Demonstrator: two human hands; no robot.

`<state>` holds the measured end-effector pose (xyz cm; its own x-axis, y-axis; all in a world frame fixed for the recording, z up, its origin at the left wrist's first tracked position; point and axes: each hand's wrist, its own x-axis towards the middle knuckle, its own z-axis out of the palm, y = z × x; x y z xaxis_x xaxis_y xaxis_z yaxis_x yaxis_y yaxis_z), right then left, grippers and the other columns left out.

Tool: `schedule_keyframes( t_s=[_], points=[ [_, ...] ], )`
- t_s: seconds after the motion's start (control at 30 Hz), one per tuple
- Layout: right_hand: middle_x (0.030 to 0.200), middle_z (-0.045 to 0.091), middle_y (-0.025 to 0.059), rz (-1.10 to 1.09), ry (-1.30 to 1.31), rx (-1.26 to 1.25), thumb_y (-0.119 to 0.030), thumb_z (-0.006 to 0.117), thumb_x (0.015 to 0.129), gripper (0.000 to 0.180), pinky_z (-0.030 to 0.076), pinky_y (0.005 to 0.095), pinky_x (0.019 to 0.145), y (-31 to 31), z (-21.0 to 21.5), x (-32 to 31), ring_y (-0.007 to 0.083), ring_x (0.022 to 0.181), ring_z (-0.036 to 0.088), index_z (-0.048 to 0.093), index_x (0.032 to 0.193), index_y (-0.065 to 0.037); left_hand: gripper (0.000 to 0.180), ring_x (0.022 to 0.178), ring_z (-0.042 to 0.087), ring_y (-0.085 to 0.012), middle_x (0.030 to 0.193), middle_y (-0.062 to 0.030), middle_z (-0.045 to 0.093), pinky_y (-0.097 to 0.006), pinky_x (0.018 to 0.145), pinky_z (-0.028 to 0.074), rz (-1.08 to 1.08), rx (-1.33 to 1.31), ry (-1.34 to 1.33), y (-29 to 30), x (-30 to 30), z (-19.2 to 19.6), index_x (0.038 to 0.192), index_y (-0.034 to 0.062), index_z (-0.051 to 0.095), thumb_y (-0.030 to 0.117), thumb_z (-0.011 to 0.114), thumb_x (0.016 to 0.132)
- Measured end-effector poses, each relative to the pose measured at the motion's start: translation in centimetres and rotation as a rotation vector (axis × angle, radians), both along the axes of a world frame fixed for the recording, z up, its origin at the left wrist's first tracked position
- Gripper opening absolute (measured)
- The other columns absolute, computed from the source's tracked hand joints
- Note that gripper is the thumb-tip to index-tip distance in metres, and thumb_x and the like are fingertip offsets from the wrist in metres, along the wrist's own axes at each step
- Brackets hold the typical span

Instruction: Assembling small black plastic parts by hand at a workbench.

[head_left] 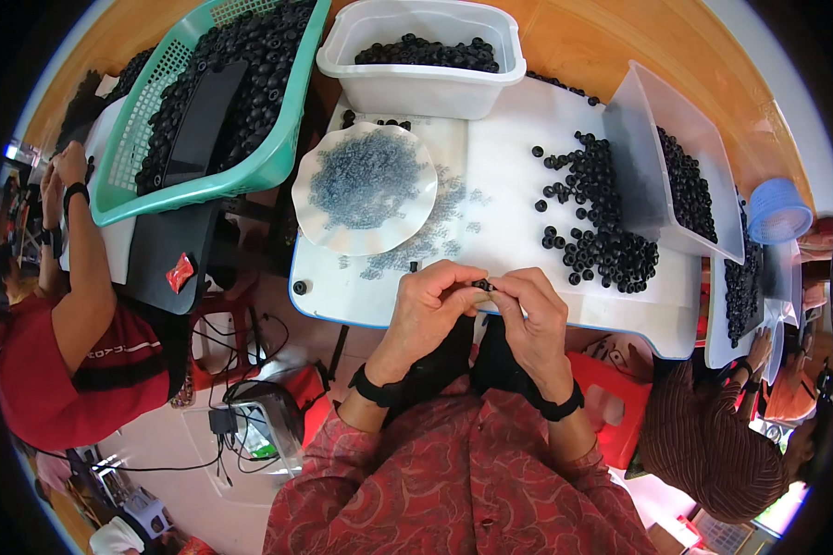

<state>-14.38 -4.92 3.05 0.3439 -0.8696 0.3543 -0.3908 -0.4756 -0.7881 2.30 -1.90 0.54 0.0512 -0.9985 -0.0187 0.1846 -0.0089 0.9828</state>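
Note:
My left hand [428, 302] and my right hand [535, 313] meet just over the near edge of the white table [500, 231]. Fingertips of both pinch a small black round part [482, 285], mostly covered by the fingers. To the left of them a white scalloped plate [311, 227] carries a heap of tiny translucent grey-blue rings [366, 180]. More such rings [426, 236] lie scattered beside the plate. Many loose black round parts [609, 254] are spread to the right of my hands. One black part [299, 288] sits alone at the table's left corner.
A white tub [421, 92] of black parts stands at the back, and a translucent bin [643, 199] leans on its side at right. A green basket [111, 199] filled with black parts is far left. Co-workers sit on either side; cables [222, 421] hang lower left.

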Motion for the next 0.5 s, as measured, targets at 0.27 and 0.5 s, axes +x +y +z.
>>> schedule_keyframes(
  t_s=[0.27,0.5],
  points=[
    [0.085,0.057,0.0049,-0.09,0.028,-0.043,0.003,0.074,0.077,0.019,0.041,0.0337,0.069,-1.2,-2.6,0.1,0.0215,0.079,0.053,0.072,0.093,-0.007,0.012,0.073,0.066,-0.0105,0.09,-0.0064,0.067,-0.024,0.062,0.057,0.029,-0.016,-0.234,-1.3,0.0,-0.8,0.101,-0.0034,0.071,-0.003,0.068,0.089],
    [0.085,0.057,0.0025,-0.11,0.063,-0.132,0.003,0.076,0.071,0.02,0.037,0.0346,0.073,-2.3,-3.5,0.4,0.022,0.082,0.053,0.072,0.088,-0.008,0.015,0.065,0.063,-0.0112,0.082,-0.0068,0.066,-0.026,0.054,0.051,0.068,-0.09,-0.454,-2.1,-0.2,-1.1,0.1,-0.0014,0.071,-0.004,0.07,0.085]
  ],
)
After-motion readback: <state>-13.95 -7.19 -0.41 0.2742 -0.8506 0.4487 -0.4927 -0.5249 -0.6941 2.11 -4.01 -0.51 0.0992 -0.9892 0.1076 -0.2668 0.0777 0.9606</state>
